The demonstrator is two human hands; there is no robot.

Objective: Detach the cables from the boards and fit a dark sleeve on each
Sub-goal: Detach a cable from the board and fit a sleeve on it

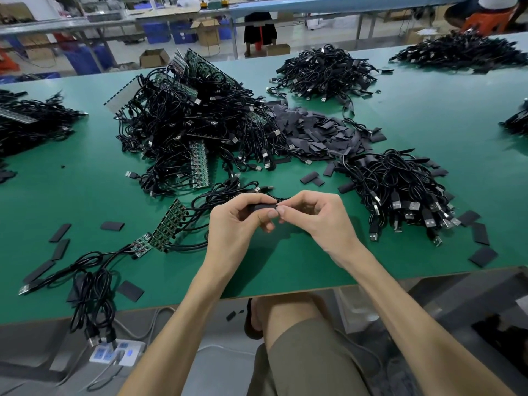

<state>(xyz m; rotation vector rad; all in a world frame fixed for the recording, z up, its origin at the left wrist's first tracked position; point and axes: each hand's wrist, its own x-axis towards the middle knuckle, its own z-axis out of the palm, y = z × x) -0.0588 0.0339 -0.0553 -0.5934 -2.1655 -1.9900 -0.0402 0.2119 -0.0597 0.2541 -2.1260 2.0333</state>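
Note:
My left hand (243, 218) pinches a dark sleeve (261, 207) between thumb and fingers. My right hand (313, 217) pinches a black cable (225, 192) end right at the sleeve's mouth, fingertips of both hands touching. The cable runs back and left towards a strip of green boards (168, 225) lying on the green table (85, 190). What sits inside the sleeve is hidden by my fingers.
A big tangle of cables and boards (197, 121) lies ahead on the left. A heap of loose dark sleeves (317, 132) lies behind my hands, a cable pile (400, 190) to the right. Single sleeves (113, 225) are scattered around. Cables (91, 295) hang over the table's front edge.

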